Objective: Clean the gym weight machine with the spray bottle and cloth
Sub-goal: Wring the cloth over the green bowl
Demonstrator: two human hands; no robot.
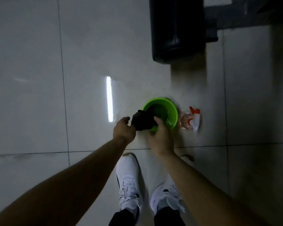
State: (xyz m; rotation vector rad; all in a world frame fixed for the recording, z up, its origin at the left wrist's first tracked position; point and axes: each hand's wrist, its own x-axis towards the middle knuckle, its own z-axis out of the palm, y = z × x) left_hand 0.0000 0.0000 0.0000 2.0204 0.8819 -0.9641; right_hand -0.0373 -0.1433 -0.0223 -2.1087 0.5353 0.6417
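A dark cloth [141,120] is bunched between both my hands, over the near rim of a green bucket [170,111] that stands on the tiled floor. My left hand [123,130] grips the cloth's left end. My right hand [160,136] holds its right end, fingers curled round it at the bucket's edge. A spray bottle [190,119] with a red-and-white trigger head lies on the floor just right of the bucket. The black padded part of the weight machine [176,30] stands at the top of the view.
My two white shoes [129,180] stand on the floor below my hands. A dark machine frame [243,12] runs along the top right. A bright light reflection [109,98] lies on the glossy tiles left of the bucket.
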